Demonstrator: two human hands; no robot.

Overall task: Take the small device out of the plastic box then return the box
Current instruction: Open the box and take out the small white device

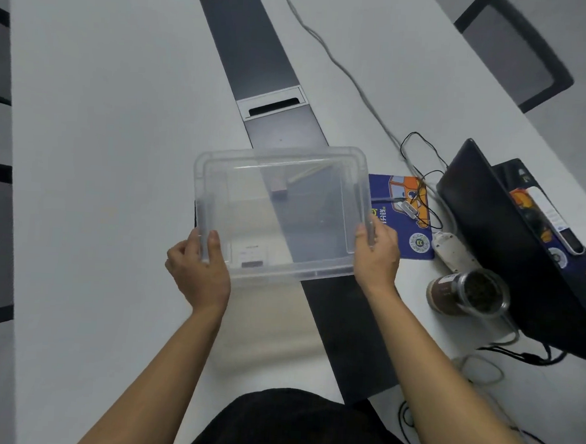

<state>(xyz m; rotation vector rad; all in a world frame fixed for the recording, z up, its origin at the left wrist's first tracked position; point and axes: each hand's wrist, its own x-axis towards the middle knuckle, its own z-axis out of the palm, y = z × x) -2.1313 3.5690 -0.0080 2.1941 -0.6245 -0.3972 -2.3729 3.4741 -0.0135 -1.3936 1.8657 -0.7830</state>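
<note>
Both hands grip the clear box [278,210] above the white table [118,142]: left hand [197,271] clamped on its left rim, right hand [377,252] on the right rim. 1 small device [280,188] sits inside (blurred through the plastic). A laptop [510,242] stands to the right.

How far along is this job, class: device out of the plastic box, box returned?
Done: nothing certain; a small dark item shows through the clear plastic box, apparently still inside. In hand: left hand and right hand grip the box's sides. Left: remove the device, return the box.
</note>
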